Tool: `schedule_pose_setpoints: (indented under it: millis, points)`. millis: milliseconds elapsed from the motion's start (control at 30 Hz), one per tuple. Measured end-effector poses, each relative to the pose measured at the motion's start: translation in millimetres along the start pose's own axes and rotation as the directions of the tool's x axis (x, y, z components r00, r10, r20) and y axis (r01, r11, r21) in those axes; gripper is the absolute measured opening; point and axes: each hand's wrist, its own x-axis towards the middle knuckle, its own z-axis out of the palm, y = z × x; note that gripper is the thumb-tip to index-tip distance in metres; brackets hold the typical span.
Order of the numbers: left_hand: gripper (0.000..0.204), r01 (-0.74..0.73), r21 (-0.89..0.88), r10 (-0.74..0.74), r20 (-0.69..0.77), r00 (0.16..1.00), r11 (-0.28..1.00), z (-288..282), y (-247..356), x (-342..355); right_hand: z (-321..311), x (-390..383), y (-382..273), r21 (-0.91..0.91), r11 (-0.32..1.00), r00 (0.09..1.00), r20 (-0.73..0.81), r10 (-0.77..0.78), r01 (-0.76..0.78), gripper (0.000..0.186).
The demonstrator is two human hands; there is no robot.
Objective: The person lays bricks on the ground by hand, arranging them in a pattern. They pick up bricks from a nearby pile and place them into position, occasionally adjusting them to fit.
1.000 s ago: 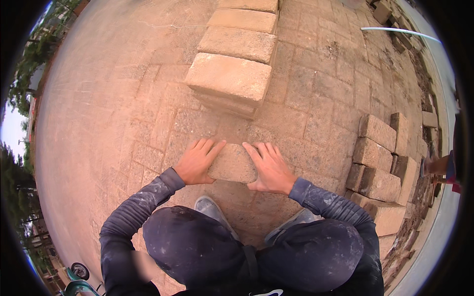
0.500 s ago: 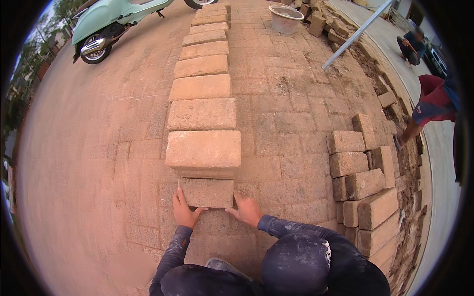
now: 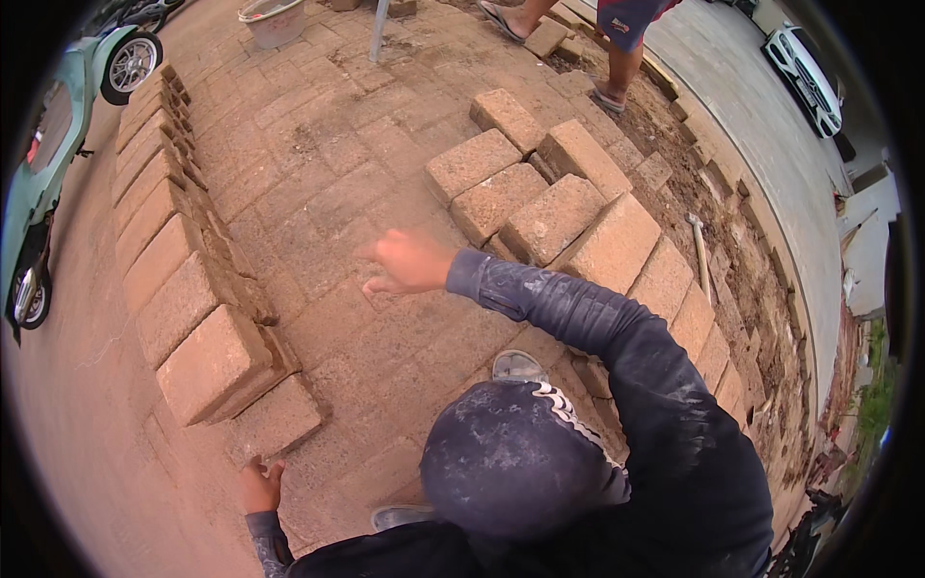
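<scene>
My left hand [image 3: 259,486] is just off the near end of a low paving block [image 3: 277,418], thumb and forefinger apart and nothing held between them. That block lies flat on the paving at the foot of a row of stacked paving blocks [image 3: 178,310] running away to the far left. Stretched out over the paving, my right hand [image 3: 409,262] is empty, its fingers loosely spread and a little blurred. Beyond it, on the right, stands a pile of paving blocks [image 3: 552,217], stacked unevenly.
A bucket [image 3: 275,27] and a metal post [image 3: 379,31] stand at the far side. Another person's legs [image 3: 621,58] are beside the dug edge strip. A long-handled tool [image 3: 700,252] lies there. A green scooter [image 3: 58,125] is parked at the left, a white car [image 3: 803,77] at the far right.
My view has turned right toward the pile. Both hands have let go of the low block; the right has reached out toward the pile, while the left stays near the block.
</scene>
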Motion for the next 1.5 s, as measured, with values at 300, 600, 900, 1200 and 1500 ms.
schedule_pose_setpoints:
  millis: [300,600,900,1200,1500]
  points:
    - [0.050,-0.218,-0.232,0.278,0.266,0.923,0.948,-90,152,-1,-168,-214,329,-0.167,0.246,0.270,-0.145,0.952,-0.955,0.136]
    - [0.055,-0.214,-0.257,0.292,0.321,0.901,0.942,-122,190,23,-150,-190,313,0.018,0.500,0.465,-0.339,0.818,-0.866,0.107]
    - [0.055,0.213,-0.362,-0.169,0.150,0.974,0.907,-39,38,-88,-177,-134,233,-0.330,0.725,0.771,-0.472,0.427,-0.604,0.098]
    - [0.071,0.253,-0.616,-0.288,0.045,0.957,0.746,67,76,-124,-124,-65,13,-0.096,0.994,0.998,0.023,-0.054,0.056,0.106]
    - [0.102,-0.367,0.085,0.291,-0.780,0.554,0.926,51,95,-126,44,-17,-195,0.110,0.909,0.850,0.324,-0.414,0.401,0.106]
